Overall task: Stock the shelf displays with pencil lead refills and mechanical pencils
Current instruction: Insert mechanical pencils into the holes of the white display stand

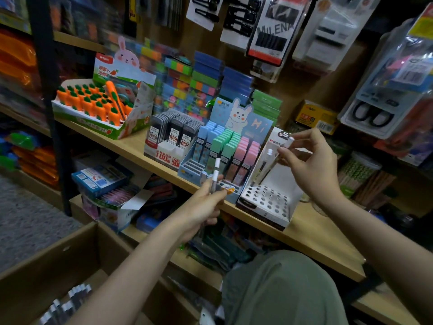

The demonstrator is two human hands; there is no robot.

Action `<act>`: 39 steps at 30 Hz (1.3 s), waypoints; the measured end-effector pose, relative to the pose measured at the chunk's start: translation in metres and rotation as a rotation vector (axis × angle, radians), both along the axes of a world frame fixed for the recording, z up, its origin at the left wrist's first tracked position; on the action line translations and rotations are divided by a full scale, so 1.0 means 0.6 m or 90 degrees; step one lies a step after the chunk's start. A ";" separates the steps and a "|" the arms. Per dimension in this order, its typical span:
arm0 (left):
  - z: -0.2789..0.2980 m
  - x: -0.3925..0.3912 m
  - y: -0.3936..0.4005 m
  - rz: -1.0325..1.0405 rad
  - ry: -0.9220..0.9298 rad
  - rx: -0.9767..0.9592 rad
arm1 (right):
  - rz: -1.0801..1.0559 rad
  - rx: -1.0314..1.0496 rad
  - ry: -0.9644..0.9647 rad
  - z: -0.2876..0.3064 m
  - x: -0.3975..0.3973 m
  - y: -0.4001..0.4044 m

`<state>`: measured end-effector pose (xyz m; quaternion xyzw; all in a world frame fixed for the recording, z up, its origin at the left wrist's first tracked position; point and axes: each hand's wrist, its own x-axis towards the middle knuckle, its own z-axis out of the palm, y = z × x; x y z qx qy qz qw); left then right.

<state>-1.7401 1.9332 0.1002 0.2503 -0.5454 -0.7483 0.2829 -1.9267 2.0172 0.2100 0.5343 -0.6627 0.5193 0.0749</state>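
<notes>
Left hand [206,202] gripping mechanical pencils [216,171], right hand [311,165] pinching one pencil [284,146]

White-capped pencils [216,171] upright; another [278,152] tilted over holder [267,200]

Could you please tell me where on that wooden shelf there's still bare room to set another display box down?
Bare wood shows on the shelf right of the white holed pencil stand, and a narrower strip between the carrot display and the grey lead-refill box. From that box to the stand, displays sit side by side.
</notes>
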 end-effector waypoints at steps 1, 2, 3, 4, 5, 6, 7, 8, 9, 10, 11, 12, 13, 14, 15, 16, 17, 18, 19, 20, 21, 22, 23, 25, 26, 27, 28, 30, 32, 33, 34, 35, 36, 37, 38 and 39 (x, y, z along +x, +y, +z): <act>0.001 -0.002 0.000 -0.007 0.012 0.011 | -0.006 0.004 -0.002 -0.007 -0.004 -0.002; 0.003 -0.003 0.001 -0.016 0.026 0.019 | -0.006 0.006 -0.009 -0.013 -0.007 -0.005; 0.004 -0.003 0.003 -0.027 0.039 0.023 | -0.006 0.008 -0.019 -0.018 -0.009 -0.007; 0.005 -0.003 0.005 -0.039 0.043 0.020 | -0.006 0.008 -0.030 -0.024 -0.010 -0.010; 0.005 -0.001 0.006 -0.048 0.034 0.009 | -0.007 0.006 -0.041 -0.029 -0.011 -0.013; 0.005 0.000 0.007 -0.056 0.020 -0.006 | -0.007 0.005 -0.050 -0.034 -0.011 -0.015; 0.004 0.001 0.008 -0.062 0.007 -0.022 | -0.009 0.005 -0.056 -0.039 -0.010 -0.017; 0.003 0.002 0.008 -0.068 -0.002 -0.033 | -0.012 0.008 -0.057 -0.042 -0.011 -0.018; 0.002 0.004 0.009 -0.074 -0.002 -0.034 | -0.017 0.011 -0.056 -0.045 -0.011 -0.019; 0.001 0.005 0.010 -0.081 0.005 -0.028 | -0.022 0.014 -0.054 -0.046 -0.011 -0.020; 0.000 0.006 0.011 -0.089 0.019 -0.018 | -0.026 0.017 -0.049 -0.046 -0.013 -0.021; 0.001 0.007 0.012 -0.097 0.036 -0.005 | -0.029 0.019 -0.037 -0.045 -0.013 -0.021; 0.002 0.007 0.012 -0.103 0.048 0.006 | -0.032 0.021 -0.018 -0.044 -0.014 -0.021; 0.003 0.006 0.012 -0.105 0.053 0.012 | -0.033 0.024 0.007 -0.042 -0.013 -0.021; 0.003 0.006 0.011 -0.103 0.051 0.012 | -0.033 0.027 0.030 -0.041 -0.011 -0.021; 0.003 0.005 0.011 -0.102 0.044 0.008 | -0.033 0.032 0.051 -0.040 -0.009 -0.023; 0.003 0.004 0.010 -0.101 0.037 0.003 | -0.038 0.039 0.075 -0.038 -0.007 -0.025; 0.002 0.003 0.011 -0.103 0.031 -0.003 | -0.049 0.048 0.100 -0.036 -0.005 -0.028; 0.000 0.003 0.011 -0.108 0.025 -0.014 | -0.059 0.058 0.124 -0.035 -0.004 -0.032; -0.001 0.003 0.012 -0.112 0.017 -0.030 | -0.065 0.066 0.142 -0.034 -0.002 -0.036; -0.003 0.003 0.013 -0.113 0.009 -0.051 | -0.069 0.070 0.152 -0.036 -0.002 -0.039; -0.005 0.002 0.013 -0.109 0.007 -0.067 | -0.073 0.068 0.158 -0.038 -0.001 -0.041; -0.007 0.002 0.013 -0.100 0.012 -0.075 | -0.079 0.063 0.164 -0.040 -0.001 -0.041; -0.010 0.001 0.011 -0.076 0.033 -0.066 | -0.089 0.048 0.180 -0.046 -0.002 -0.039; -0.011 0.001 0.009 -0.068 0.047 -0.053 | -0.091 0.045 0.184 -0.048 -0.004 -0.037; -0.012 0.002 0.008 -0.062 0.060 -0.040 | -0.092 0.046 0.184 -0.050 -0.006 -0.035; -0.012 0.002 0.007 -0.060 0.072 -0.028 | -0.093 0.054 0.186 -0.051 -0.007 -0.034; -0.012 0.001 0.008 -0.057 0.081 -0.014 | -0.090 0.080 0.198 -0.053 -0.007 -0.032; -0.010 0.002 0.012 -0.051 0.071 -0.023 | -0.086 0.094 0.197 -0.056 -0.005 -0.029; -0.009 0.004 0.014 -0.048 0.062 -0.032 | -0.086 0.094 0.186 -0.058 -0.004 -0.026; -0.007 0.007 0.018 -0.045 0.055 -0.039 | -0.082 0.090 0.157 -0.062 -0.004 -0.019; -0.004 0.012 0.022 -0.044 0.049 -0.044 | -0.069 0.083 0.112 -0.067 -0.004 -0.010; 0.000 0.018 0.026 -0.043 0.044 -0.047 | -0.043 0.073 0.055 -0.074 -0.005 0.002; 0.004 0.024 0.031 -0.044 0.039 -0.051 | -0.011 0.064 0.000 -0.082 -0.007 0.015; 0.010 0.030 0.037 -0.044 0.031 -0.055 | 0.019 0.058 -0.044 -0.088 -0.009 0.028; 0.017 0.035 0.041 -0.042 0.016 -0.064 | 0.043 0.055 -0.074 -0.092 -0.012 0.039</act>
